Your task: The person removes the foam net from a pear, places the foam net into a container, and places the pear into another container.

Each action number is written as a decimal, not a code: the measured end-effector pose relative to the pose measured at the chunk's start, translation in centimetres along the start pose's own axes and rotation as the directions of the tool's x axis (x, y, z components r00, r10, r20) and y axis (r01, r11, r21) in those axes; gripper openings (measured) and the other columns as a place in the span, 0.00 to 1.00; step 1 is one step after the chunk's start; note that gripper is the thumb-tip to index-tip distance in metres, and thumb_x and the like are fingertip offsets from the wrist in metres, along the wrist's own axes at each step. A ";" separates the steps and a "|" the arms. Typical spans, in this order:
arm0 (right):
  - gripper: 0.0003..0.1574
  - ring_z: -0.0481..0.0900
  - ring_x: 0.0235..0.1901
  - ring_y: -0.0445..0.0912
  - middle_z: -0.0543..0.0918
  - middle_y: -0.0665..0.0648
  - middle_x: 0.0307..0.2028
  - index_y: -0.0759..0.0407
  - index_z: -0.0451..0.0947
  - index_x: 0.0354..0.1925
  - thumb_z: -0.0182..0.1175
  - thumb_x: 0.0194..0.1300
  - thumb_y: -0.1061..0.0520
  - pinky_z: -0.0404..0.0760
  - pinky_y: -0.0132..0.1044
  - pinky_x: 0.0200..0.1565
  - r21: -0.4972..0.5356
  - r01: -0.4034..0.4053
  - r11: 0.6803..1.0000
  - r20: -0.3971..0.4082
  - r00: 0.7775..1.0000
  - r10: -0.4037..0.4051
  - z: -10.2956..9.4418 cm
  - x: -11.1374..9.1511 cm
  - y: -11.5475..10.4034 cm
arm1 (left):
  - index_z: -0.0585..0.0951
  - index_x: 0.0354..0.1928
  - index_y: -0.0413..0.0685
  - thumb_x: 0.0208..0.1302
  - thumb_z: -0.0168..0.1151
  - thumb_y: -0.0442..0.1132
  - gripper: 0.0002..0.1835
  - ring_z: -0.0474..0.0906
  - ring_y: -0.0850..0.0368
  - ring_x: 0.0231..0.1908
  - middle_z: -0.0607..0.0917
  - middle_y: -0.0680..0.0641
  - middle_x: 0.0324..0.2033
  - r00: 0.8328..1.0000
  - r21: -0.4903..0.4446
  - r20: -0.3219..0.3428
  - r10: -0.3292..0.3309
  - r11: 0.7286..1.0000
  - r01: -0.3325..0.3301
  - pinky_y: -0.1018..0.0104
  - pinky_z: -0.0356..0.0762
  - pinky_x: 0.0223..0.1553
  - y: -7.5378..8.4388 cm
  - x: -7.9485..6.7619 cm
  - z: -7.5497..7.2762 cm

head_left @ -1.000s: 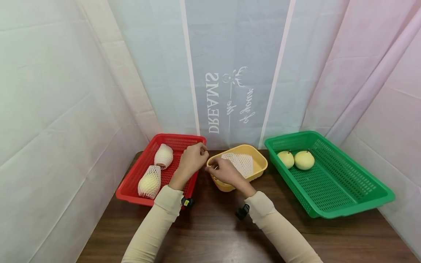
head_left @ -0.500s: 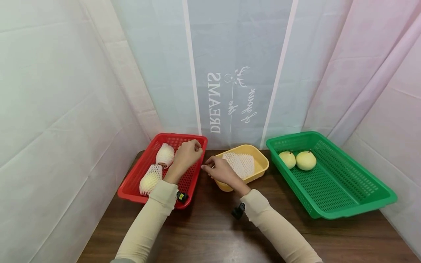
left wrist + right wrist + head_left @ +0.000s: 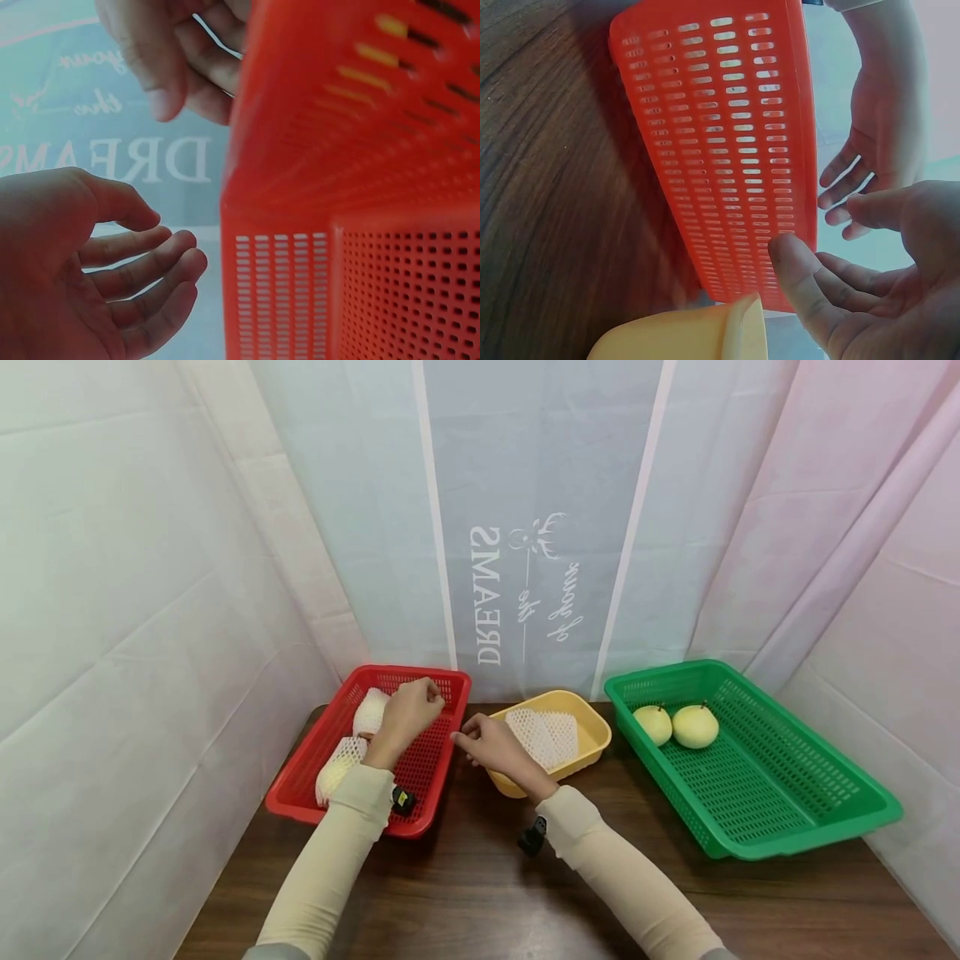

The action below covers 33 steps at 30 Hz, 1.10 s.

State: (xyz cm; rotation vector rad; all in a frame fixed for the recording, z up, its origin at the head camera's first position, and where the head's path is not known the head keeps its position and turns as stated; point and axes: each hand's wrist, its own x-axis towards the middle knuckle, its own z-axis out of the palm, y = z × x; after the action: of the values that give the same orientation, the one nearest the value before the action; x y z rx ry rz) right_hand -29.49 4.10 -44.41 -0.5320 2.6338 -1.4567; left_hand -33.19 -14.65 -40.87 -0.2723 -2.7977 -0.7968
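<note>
My left hand [image 3: 408, 714] hovers over the red basket [image 3: 442, 743], its fingers loosely curled and holding nothing, as the left wrist view [image 3: 112, 277] confirms. Just outside that basket's right rim is my right hand [image 3: 498, 747], fingers loosely bent with nothing between them. Inside the red basket lie two pears in white foam nets: one net-covered pear [image 3: 369, 712] at the back, partly behind my left hand, and another net-covered pear [image 3: 337, 768] nearer the front, partly behind the sleeve. Under and beside my right hand stands a yellow basket [image 3: 596, 731] containing white foam nets [image 3: 555, 735].
A green basket [image 3: 780, 777] stands at the right, with one bare pear [image 3: 652, 725] and a second bare pear [image 3: 696, 727] at its back left. All three baskets are on a dark wooden table [image 3: 480, 893]. A printed curtain [image 3: 525, 485] hangs close behind them.
Both hands have moved left. My left hand has gone from the red basket's right rim to above its inside; the right hand has shifted from over the yellow basket towards the red rim.
</note>
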 end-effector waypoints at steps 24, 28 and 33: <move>0.20 0.92 0.35 0.61 0.90 0.69 0.39 0.69 0.76 0.51 0.62 0.78 0.51 0.88 0.39 0.31 0.058 -0.124 0.991 -0.020 0.992 0.126 1.2 1.6 -0.8 | 0.85 0.49 0.34 0.71 0.60 0.35 0.13 0.79 0.35 0.52 0.84 0.33 0.49 0.994 0.121 -0.053 -0.094 0.988 0.100 0.43 0.80 0.52 -4.8 1.0 0.1; 0.22 0.92 0.34 0.59 0.90 0.70 0.40 0.71 0.75 0.54 0.63 0.77 0.53 0.88 0.36 0.30 0.077 -0.139 0.987 -0.010 0.990 0.140 1.3 1.8 -0.7 | 0.83 0.52 0.34 0.73 0.61 0.38 0.15 0.70 0.30 0.62 0.78 0.31 0.56 0.990 0.120 -0.041 -0.137 0.983 0.141 0.37 0.74 0.61 -5.3 1.1 0.1; 0.24 0.92 0.34 0.57 0.90 0.69 0.39 0.74 0.74 0.57 0.64 0.76 0.54 0.88 0.35 0.29 0.106 -0.146 0.984 -0.001 0.989 0.147 1.5 2.0 -0.3 | 0.77 0.62 0.32 0.74 0.60 0.42 0.22 0.61 0.25 0.68 0.69 0.26 0.65 0.977 0.110 -0.024 -0.210 0.971 0.212 0.28 0.67 0.66 -6.0 1.1 0.0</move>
State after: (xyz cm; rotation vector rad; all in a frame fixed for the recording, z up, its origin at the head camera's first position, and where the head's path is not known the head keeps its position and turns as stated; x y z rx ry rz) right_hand -30.96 2.02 -44.75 -0.3153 2.5238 -1.5453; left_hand -35.71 -19.51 -43.55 0.0507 -2.8800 -0.6773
